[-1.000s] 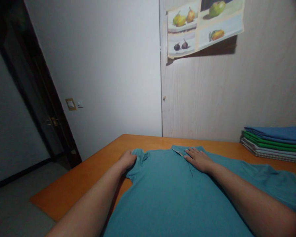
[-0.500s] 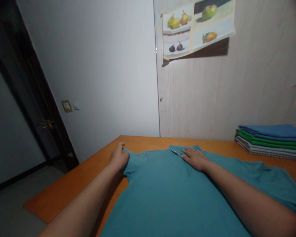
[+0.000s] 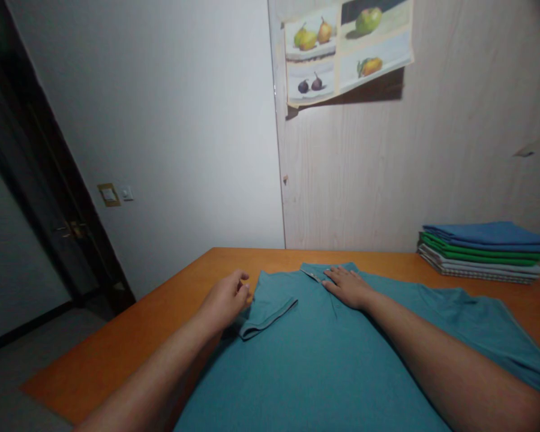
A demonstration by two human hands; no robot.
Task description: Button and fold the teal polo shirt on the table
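Note:
A teal polo shirt [image 3: 324, 360] lies spread on the orange wooden table [image 3: 130, 342], collar towards the wall. Its left sleeve [image 3: 270, 303] is folded inward over the chest. My left hand [image 3: 227, 298] rests at the fold of that sleeve with the fingers curled and pinched together at the cloth's edge. My right hand [image 3: 347, 286] lies flat and open on the shirt just below the collar [image 3: 312, 273], pressing it down. The right sleeve [image 3: 477, 318] lies spread out to the right.
A stack of folded clothes [image 3: 481, 250], blue and green on top, sits at the table's far right against a pale wood panel. A fruit poster [image 3: 346, 48] hangs above. A dark door [image 3: 40, 198] stands at the left beyond the table's edge.
My left hand has brought the left sleeve from lying stretched out to folded inward over the shirt. My right hand has stayed at the collar. The view has shifted slightly to the right.

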